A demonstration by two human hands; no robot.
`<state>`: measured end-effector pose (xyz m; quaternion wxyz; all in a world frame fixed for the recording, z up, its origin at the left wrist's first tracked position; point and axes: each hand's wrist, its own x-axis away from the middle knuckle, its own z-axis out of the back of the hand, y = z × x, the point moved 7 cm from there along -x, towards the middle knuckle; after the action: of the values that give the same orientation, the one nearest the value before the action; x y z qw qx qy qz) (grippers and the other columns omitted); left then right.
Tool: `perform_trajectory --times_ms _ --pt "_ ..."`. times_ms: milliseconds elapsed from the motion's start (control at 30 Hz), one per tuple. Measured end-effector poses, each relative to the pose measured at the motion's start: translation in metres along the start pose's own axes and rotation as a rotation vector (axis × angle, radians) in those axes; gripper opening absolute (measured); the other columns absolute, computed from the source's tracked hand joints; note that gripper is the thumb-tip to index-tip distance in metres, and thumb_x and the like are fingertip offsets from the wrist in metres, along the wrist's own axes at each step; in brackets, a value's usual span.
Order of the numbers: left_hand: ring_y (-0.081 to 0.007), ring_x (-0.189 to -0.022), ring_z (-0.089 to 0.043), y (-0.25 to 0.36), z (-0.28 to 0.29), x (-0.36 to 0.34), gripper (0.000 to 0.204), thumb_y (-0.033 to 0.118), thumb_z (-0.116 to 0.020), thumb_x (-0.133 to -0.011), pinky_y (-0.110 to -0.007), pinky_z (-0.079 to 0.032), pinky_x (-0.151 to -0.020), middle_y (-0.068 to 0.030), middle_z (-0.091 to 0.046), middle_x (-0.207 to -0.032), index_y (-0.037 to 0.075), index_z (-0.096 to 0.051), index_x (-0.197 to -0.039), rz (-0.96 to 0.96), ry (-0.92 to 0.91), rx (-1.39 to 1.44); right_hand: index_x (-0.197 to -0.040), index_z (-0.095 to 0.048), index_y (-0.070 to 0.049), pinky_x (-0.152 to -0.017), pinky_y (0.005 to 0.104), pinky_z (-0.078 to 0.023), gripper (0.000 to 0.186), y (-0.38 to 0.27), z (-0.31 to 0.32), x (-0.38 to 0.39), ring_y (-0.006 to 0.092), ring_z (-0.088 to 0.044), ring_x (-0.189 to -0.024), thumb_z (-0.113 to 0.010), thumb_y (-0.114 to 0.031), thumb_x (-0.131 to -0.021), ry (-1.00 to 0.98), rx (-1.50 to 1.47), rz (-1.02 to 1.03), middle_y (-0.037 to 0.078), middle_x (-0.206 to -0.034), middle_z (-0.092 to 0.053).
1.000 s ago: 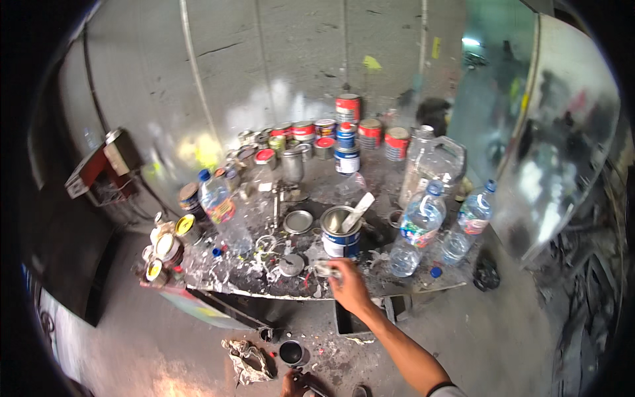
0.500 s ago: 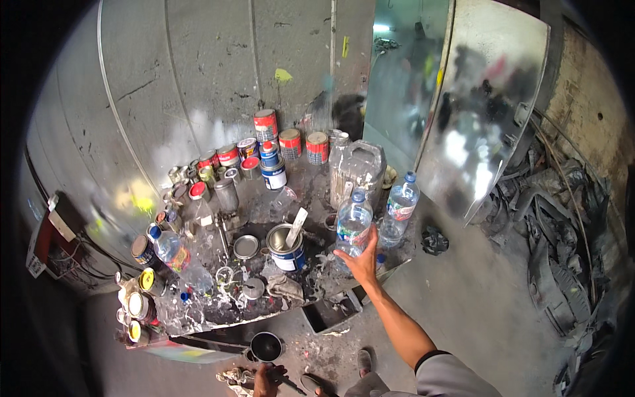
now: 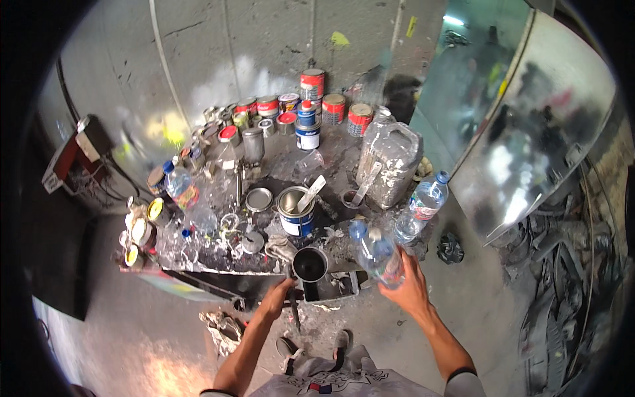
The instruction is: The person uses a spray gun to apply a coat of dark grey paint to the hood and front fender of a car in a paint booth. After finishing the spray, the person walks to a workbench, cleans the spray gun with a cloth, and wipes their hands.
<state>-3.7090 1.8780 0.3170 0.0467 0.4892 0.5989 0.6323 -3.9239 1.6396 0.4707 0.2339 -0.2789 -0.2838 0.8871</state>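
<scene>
My right hand [image 3: 411,291] is closed around a clear plastic bottle [image 3: 380,258] with a blue top and a coloured label. The bottle is lifted off the table's right front and leans left, smeared by motion. My left hand [image 3: 278,298] grips what looks like a paint spray gun with an open round cup [image 3: 311,266], dark inside; a dark hose or handle hangs below it. Just behind the cup stands an open blue-and-white paint can [image 3: 295,221] with a stir stick [image 3: 311,194] in it. Another clear bottle [image 3: 423,204] stands behind my right hand.
Several paint cans [image 3: 334,109] line the back of the paint-stained table [image 3: 211,259]. A grey-smeared jug [image 3: 390,162] stands at the right, a clear bottle [image 3: 182,186] at the left. A round lid [image 3: 258,200] and a rag [image 3: 281,249] lie in the middle. Scrap [image 3: 555,291] is heaped at far right.
My right hand has lifted the bottle from the table and drawn it nearer, tilting it. My left hand has raised the spray gun to the table's front edge. The view has shifted.
</scene>
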Motion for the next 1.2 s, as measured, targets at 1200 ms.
perform_trajectory --times_ms 1200 --pt "-0.022 -0.086 -0.066 -0.009 -0.096 -0.008 0.036 0.031 -0.053 -0.087 -0.038 -0.05 -0.08 -0.0141 -0.066 -0.097 0.002 -0.055 -0.108 0.164 -0.244 0.071 -0.142 -0.033 -0.013 -0.089 0.0436 -0.041 0.098 0.023 0.039 0.048 0.031 -0.051 -0.106 -0.082 -0.017 -0.058 -0.216 0.183 -0.139 0.015 -0.114 -0.048"
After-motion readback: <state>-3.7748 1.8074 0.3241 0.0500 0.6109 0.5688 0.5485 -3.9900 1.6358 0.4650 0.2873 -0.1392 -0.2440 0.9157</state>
